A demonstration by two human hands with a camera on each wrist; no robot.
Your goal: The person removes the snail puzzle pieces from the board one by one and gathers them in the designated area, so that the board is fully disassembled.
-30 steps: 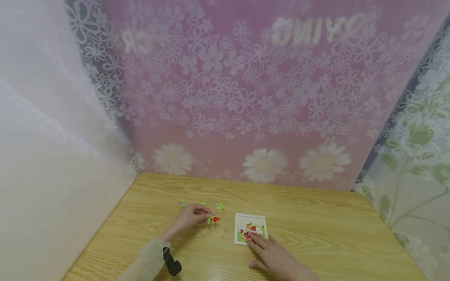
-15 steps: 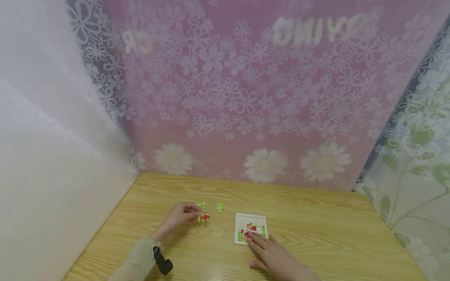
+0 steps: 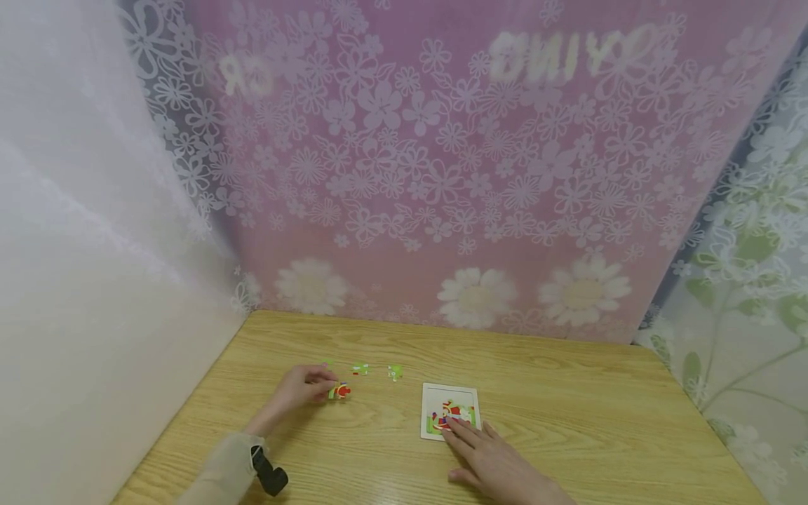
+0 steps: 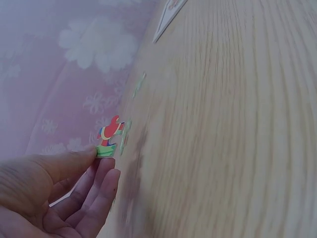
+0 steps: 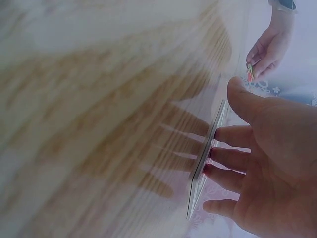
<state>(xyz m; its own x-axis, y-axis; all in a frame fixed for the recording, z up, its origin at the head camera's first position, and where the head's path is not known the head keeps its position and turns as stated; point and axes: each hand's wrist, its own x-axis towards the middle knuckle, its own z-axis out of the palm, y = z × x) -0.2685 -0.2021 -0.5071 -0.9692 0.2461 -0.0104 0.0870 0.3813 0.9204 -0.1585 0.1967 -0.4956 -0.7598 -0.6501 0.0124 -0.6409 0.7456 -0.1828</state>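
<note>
Between thumb and fingers, my left hand (image 3: 295, 390) pinches a jigsaw puzzle piece (image 3: 341, 391) printed in red, green and yellow. The left wrist view shows this piece (image 4: 110, 136) held up on edge by its green end. Fingers extended, my right hand (image 3: 499, 459) rests on the lower part of a square white puzzle tray (image 3: 423, 414). Several fitted pieces fill the tray's lower part, partly hidden under those fingers, while its upper part shows bare backing. In the right wrist view the fingertips touch the tray (image 5: 200, 161) from above.
Behind the held piece lie loose puzzle pieces: a green-and-white one (image 3: 360, 368), a green one (image 3: 395, 372), and another (image 3: 327, 363) partly behind the left hand. The wooden table (image 3: 568, 393) ends at a flowered pink curtain (image 3: 410, 175), with pale curtains on both sides.
My left hand has moved left across the table with the puzzle piece, uncovering a green-and-white piece behind it. The right hand has stayed on the tray.
</note>
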